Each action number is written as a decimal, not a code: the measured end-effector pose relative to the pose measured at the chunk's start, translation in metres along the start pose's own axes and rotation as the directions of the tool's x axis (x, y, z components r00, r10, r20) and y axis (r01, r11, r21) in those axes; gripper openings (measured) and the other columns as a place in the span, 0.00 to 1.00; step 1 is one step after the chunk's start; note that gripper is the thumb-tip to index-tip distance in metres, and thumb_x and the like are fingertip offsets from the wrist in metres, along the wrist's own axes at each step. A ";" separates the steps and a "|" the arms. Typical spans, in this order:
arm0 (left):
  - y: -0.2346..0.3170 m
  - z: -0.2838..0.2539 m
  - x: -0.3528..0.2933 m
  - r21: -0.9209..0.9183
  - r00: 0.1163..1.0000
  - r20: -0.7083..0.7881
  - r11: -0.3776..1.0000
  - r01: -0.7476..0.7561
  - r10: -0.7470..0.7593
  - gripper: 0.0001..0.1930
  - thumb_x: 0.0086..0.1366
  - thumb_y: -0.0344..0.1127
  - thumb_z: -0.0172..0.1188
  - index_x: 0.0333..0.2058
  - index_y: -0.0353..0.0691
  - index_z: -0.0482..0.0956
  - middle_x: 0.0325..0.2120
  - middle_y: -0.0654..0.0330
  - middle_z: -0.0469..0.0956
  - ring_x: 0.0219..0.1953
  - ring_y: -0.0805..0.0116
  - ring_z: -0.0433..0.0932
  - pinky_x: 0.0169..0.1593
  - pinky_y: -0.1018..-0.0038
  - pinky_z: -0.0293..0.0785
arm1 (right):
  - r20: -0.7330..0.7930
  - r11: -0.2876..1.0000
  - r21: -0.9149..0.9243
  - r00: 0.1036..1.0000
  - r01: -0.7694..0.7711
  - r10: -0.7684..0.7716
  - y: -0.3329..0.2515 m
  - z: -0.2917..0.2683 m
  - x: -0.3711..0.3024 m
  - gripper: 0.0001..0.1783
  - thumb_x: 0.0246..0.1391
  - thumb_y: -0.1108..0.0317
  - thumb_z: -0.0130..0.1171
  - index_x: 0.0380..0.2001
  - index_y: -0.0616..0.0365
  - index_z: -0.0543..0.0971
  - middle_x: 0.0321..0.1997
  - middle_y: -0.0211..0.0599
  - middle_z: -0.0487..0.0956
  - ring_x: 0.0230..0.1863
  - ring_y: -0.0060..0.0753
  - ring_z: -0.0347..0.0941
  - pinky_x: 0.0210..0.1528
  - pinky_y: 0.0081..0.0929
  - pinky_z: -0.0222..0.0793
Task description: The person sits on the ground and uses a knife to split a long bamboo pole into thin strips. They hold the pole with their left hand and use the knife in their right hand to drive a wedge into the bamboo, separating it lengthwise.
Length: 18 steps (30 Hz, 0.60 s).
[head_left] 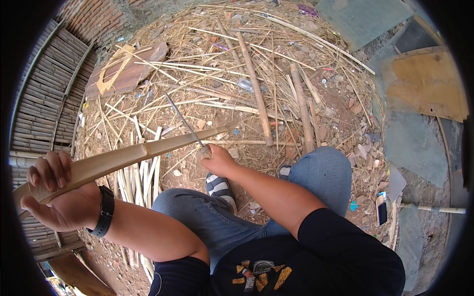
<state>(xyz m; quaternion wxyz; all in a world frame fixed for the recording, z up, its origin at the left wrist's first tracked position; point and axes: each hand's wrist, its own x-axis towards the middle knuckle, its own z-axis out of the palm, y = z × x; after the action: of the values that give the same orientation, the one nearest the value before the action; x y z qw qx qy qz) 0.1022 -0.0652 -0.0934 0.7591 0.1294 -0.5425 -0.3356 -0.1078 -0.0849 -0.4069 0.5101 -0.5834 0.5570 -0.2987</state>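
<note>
My left hand (pixel 64 197), at the far left with a dark watch on its wrist, supports a long split bamboo piece (pixel 118 162). Its fingers curl up over the bamboo's far edge, and the thumb sticks out below. The bamboo slants up to the right, with a node ridge part way along it and its narrower far end over the debris. My right hand (pixel 217 160), near the middle, is closed round the short handle of a long-bladed knife (pixel 182 118). The narrow blade points up and left, crossing the bamboo near the right hand; whether it touches is unclear.
Split bamboo strips (pixel 140 172) lie on the ground beside my left leg. Round bamboo poles (pixel 254 89) and shavings litter the ground ahead. A brown board (pixel 128 69) lies far left by a bamboo slat wall (pixel 47 89). Grey sheets (pixel 417 143) and a phone (pixel 381 209) are at right.
</note>
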 end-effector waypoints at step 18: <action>-0.001 0.012 -0.001 0.033 0.995 -0.094 0.999 -0.011 0.015 0.20 0.57 0.52 0.61 0.28 0.43 0.66 0.19 0.66 0.60 0.21 0.75 0.58 0.28 0.79 0.54 | -0.040 0.999 -0.014 0.999 -0.037 0.036 -0.002 0.003 -0.002 0.23 0.44 0.61 0.59 0.41 0.67 0.73 0.38 0.57 0.78 0.41 0.56 0.75 0.45 0.43 0.70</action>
<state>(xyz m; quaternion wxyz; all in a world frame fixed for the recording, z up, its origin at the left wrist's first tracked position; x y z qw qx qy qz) 0.0905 -0.0629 -0.0902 0.7839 0.1541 -0.5123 -0.3152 -0.1042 -0.0827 -0.4054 0.4999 -0.5710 0.5797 -0.2965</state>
